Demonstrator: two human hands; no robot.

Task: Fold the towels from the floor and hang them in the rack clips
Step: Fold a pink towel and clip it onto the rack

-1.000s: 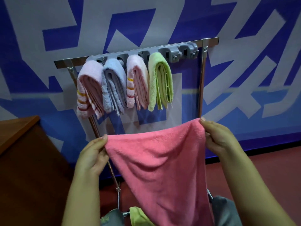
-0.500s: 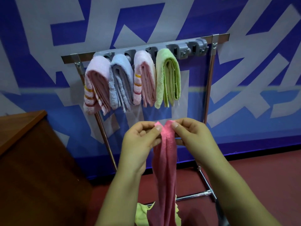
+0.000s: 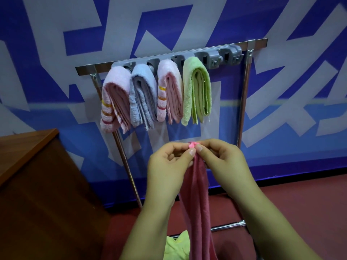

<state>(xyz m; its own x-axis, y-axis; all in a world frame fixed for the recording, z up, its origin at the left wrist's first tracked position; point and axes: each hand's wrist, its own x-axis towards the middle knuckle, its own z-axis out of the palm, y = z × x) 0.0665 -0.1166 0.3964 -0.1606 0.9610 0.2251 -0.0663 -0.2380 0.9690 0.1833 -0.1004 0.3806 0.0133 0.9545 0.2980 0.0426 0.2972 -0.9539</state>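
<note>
A pink towel [image 3: 197, 203] hangs folded in half lengthwise in front of me. My left hand [image 3: 169, 171] and my right hand [image 3: 223, 166] pinch its top corners together, thumbs touching. Behind stands the metal rack [image 3: 244, 94] with a grey clip bar [image 3: 212, 55]. Several folded towels hang in its clips: a striped pink towel [image 3: 114, 102], a blue towel [image 3: 142, 98], a second striped pink towel [image 3: 169, 92] and a green towel [image 3: 197, 91]. Two clips at the bar's right end [image 3: 231, 55] hold nothing. A yellow-green towel [image 3: 176, 246] lies on the floor below.
A brown wooden cabinet [image 3: 37, 184] stands at the left, close to the rack's left post. The blue and white wall [image 3: 281, 91] is right behind the rack. Red floor [image 3: 309, 207] stretches to the right. The rack's lower crossbar [image 3: 229, 225] runs near the floor.
My hands came together, bringing the spread pink towel's two top corners to meet, so it now hangs as a narrow doubled strip. The view shifted slightly down and left.
</note>
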